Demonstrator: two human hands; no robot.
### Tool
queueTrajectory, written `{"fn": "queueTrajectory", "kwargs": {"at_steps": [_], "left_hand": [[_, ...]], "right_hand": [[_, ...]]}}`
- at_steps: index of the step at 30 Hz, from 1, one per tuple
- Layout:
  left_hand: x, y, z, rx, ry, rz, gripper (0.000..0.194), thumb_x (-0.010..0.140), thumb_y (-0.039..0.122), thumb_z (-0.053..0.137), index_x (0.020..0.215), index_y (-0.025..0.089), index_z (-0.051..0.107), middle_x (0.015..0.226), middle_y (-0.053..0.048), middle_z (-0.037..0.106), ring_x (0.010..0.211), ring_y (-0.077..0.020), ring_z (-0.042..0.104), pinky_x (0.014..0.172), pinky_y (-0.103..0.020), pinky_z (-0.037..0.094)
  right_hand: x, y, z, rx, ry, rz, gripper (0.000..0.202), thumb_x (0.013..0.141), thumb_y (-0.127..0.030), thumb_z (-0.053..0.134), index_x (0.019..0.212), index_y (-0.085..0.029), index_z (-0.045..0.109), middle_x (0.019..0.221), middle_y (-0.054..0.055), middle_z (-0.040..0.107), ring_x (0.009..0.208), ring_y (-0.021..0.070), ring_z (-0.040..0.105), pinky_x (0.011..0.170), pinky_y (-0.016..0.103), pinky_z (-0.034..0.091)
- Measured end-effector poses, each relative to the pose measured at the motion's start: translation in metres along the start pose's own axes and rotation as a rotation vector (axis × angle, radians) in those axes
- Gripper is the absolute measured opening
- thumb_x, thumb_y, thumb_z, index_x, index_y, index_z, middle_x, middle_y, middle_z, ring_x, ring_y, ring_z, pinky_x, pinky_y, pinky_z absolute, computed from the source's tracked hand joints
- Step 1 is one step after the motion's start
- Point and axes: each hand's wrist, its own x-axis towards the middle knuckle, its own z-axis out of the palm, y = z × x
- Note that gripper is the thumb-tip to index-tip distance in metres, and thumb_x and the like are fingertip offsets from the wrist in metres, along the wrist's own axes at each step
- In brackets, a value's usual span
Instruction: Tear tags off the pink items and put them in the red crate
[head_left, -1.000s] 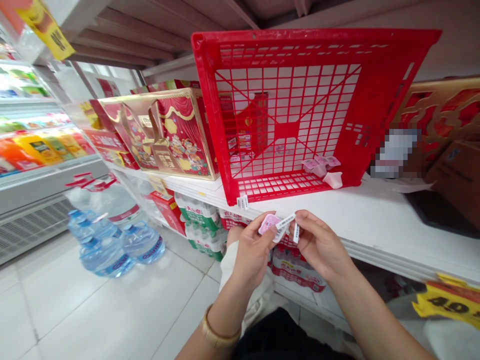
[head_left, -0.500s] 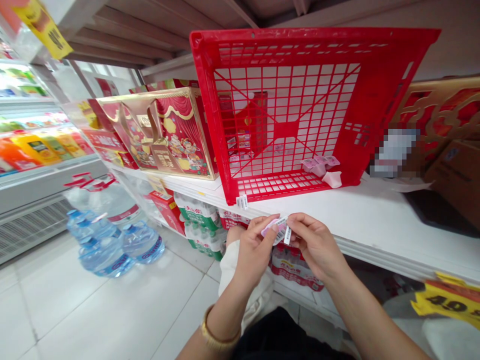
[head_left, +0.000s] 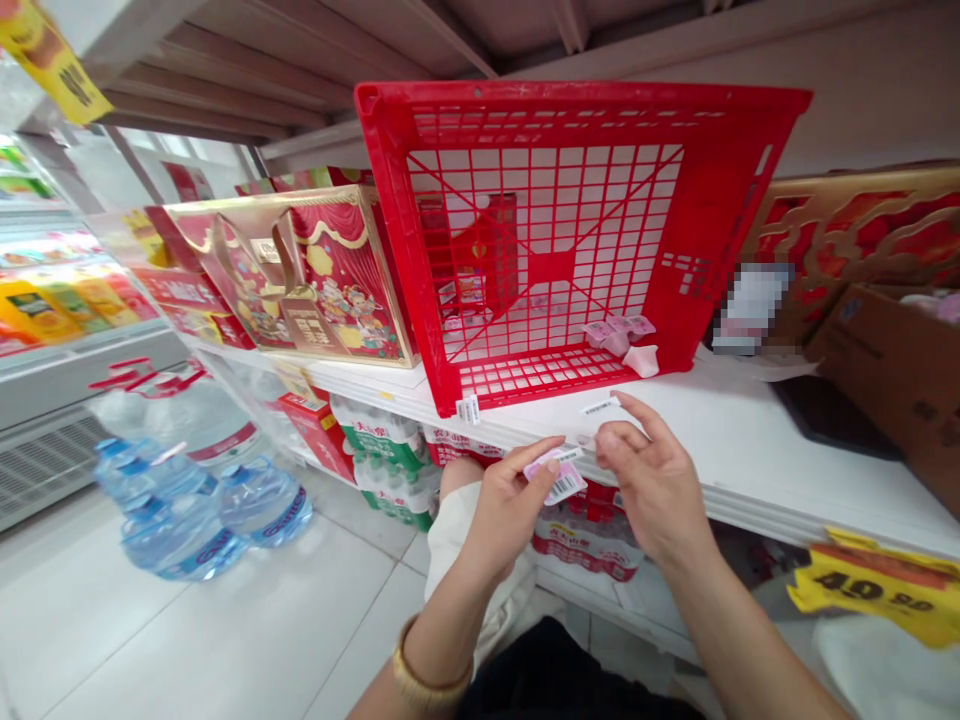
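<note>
My left hand (head_left: 506, 510) pinches a small pink-and-white plastic cup (head_left: 553, 476) with a barcode on its lid. A narrow white sticker lies along the lid's upper edge. To its right, my right hand (head_left: 656, 475) is closed at the fingertips on a white barcode sticker (head_left: 598, 406), held apart from the cup. Beyond both hands a red plastic basket (head_left: 551, 268) stands on its side on the white shelf, its open side facing me. Several similar pink cups (head_left: 619, 335) rest in its lower right. More white stickers (head_left: 469, 409) hang on the basket's lower left corner.
A red-and-gold gift box (head_left: 300, 275) stands left of the basket. At the right are a cardboard box (head_left: 892, 370) and a black flat object (head_left: 829, 420). Wrapped bottle packs (head_left: 585, 540) sit beneath the shelf. Large water bottles (head_left: 180, 530) stand on the floor at left.
My right hand has moved right and up, away from the cup, with the white sticker at its fingertips. My left hand still holds the cup. The camera view has shifted slightly.
</note>
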Motion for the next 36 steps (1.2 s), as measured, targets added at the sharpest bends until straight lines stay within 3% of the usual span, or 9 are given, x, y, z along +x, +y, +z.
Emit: {"fn": "queueTrajectory", "kwargs": {"at_steps": [4,13,16,20,23,26,32,36], "left_hand": [[-0.001,0.01,0.012,0.054,-0.003,0.037,0.029,0.079,0.027,0.067,0.105,0.018,0.074,0.106,-0.007,0.074,0.101,-0.0214,0.066,0.09,-0.03,0.051],[0.01,0.004,0.033,0.041,-0.12,0.028,0.027,0.079,0.039,0.067,0.093,0.017,0.068,0.086,-0.003,0.072,0.077,-0.0158,0.066,0.071,-0.024,0.053],[0.019,0.011,0.049,0.016,-0.268,0.036,0.029,0.078,0.037,0.068,0.099,0.017,0.068,0.092,-0.004,0.072,0.079,-0.0159,0.067,0.074,-0.025,0.054],[0.035,0.027,0.082,-0.03,-0.496,0.102,0.035,0.075,0.028,0.072,0.107,0.016,0.068,0.109,-0.007,0.071,0.098,-0.0197,0.067,0.091,-0.03,0.052],[0.053,0.044,0.118,-0.088,-0.527,0.118,0.037,0.074,0.026,0.073,0.109,0.015,0.068,0.108,-0.008,0.072,0.096,-0.0195,0.067,0.091,-0.032,0.053],[0.076,0.065,0.167,-0.187,-0.525,0.141,0.038,0.073,0.023,0.072,0.109,0.015,0.068,0.106,-0.008,0.072,0.093,-0.018,0.068,0.086,-0.031,0.055],[0.128,0.1,0.301,-0.143,-0.64,0.231,0.035,0.072,0.007,0.064,0.106,0.013,0.069,0.105,-0.01,0.072,0.09,-0.0164,0.067,0.083,-0.029,0.054],[0.157,0.111,0.38,0.03,-0.661,0.291,0.041,0.073,0.0,0.059,0.111,0.011,0.068,0.105,-0.013,0.072,0.088,-0.0177,0.066,0.082,-0.031,0.053]], "right_hand": [[-0.007,0.006,-0.003,-0.184,-0.115,-0.03,0.066,0.065,-0.026,0.08,0.124,-0.026,0.049,0.083,-0.002,0.065,0.069,0.0118,0.058,0.063,0.025,0.048],[-0.009,-0.005,-0.02,-0.165,0.005,-0.071,0.06,0.071,-0.023,0.074,0.123,-0.025,0.044,0.076,-0.005,0.061,0.066,0.0107,0.058,0.063,0.023,0.047],[-0.006,-0.017,-0.031,-0.154,0.069,-0.143,0.06,0.071,-0.022,0.073,0.123,-0.025,0.042,0.077,-0.004,0.061,0.066,0.0104,0.057,0.063,0.023,0.047],[-0.001,-0.048,-0.055,-0.209,0.158,-0.279,0.064,0.073,-0.023,0.073,0.127,-0.026,0.038,0.08,-0.003,0.063,0.069,0.0117,0.059,0.068,0.025,0.049],[0.001,-0.085,-0.076,-0.272,0.227,-0.45,0.066,0.074,-0.024,0.073,0.13,-0.027,0.037,0.09,0.0,0.065,0.078,0.0135,0.062,0.075,0.029,0.052],[0.003,-0.132,-0.099,-0.324,0.295,-0.624,0.062,0.074,-0.026,0.074,0.128,-0.028,0.042,0.095,0.002,0.065,0.084,0.0142,0.063,0.078,0.029,0.052],[0.026,-0.219,-0.146,-0.312,0.415,-0.77,0.045,0.07,-0.032,0.076,0.109,-0.026,0.055,0.087,-0.001,0.066,0.074,0.0117,0.063,0.065,0.024,0.052],[0.049,-0.251,-0.182,-0.202,0.49,-0.753,0.032,0.068,-0.029,0.077,0.091,-0.022,0.057,0.078,-0.002,0.066,0.065,0.0091,0.06,0.059,0.021,0.048]]}}
